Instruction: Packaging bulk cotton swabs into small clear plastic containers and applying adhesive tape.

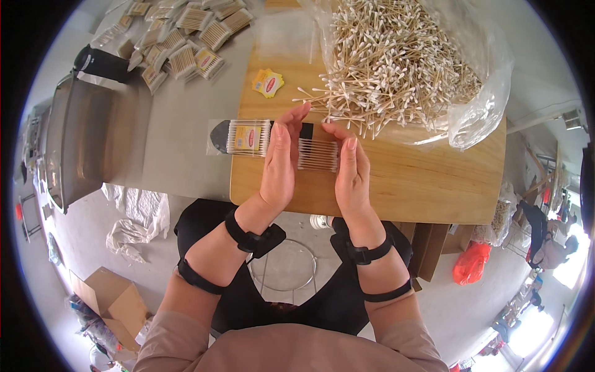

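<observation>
A flat bundle of cotton swabs [318, 155] lies crosswise on the wooden board between my two hands. My left hand [280, 162] is upright on its edge at the bundle's left end, fingers stretched and empty. At the other end my right hand [354, 173] faces it, its fingers also extended. Whether both palms touch the swab tips, I cannot tell. Just left of my left hand, swabs with a yellow card [250, 137] rest on a dark, round-ended plate [219, 137] with clear film around it. A black piece [307, 130] shows behind the bundle.
Loose cotton swabs [396, 68] are heaped in an open clear plastic bag [480, 118] at the far right. Yellow cards [268, 83] lie stacked near it. Packed swab bags [183, 61] cover the far left table, beside a grey bin [80, 139]. A stool [285, 263] stands below.
</observation>
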The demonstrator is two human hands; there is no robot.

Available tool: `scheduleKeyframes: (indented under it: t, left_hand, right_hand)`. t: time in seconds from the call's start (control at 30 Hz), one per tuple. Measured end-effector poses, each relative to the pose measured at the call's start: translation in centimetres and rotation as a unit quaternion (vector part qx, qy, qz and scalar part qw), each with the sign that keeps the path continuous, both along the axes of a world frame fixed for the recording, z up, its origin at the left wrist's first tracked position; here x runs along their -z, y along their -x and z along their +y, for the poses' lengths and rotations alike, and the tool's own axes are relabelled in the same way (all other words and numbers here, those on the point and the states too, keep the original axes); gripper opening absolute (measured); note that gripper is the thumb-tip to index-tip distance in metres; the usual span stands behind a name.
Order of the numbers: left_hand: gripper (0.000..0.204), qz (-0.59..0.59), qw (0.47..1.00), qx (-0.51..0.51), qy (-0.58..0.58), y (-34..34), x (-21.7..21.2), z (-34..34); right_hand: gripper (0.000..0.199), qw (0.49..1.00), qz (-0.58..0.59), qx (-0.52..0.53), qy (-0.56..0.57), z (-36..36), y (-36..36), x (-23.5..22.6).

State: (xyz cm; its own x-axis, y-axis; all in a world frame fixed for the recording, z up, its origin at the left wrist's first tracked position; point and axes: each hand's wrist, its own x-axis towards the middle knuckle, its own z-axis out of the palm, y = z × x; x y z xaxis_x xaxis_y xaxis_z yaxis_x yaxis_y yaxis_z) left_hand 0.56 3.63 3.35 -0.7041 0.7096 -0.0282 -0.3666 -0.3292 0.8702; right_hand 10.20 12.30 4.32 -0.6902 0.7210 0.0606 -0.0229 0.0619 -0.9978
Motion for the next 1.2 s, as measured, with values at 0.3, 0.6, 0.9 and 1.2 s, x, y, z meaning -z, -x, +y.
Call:
scheduleKeyframes:
  t: [0.3,0.6,0.9,1.2]
  left_hand:
    - [0.059,0.026,0.999,-0.008,0.019,-0.2,-0.4,0.0]
    - [0.054,0.029,0.998,-0.047,0.033,0.7,-0.9,0.3]
    - [0.048,0.169,0.974,0.012,0.150,1.3,-1.8,0.9]
    - [0.060,0.425,0.869,0.096,0.233,2.5,-2.5,1.2]
  right_hand:
    - [0.052,0.992,0.044,0.006,0.116,0.0,0.0,0.7]
    - [0.041,0.979,0.119,0.083,0.141,2.3,-0.2,0.1]
    - [0.021,0.965,0.157,0.158,0.137,5.1,-0.7,-0.9]
    - [0.004,0.971,-0.155,0.158,-0.095,8.4,-3.2,-0.8]
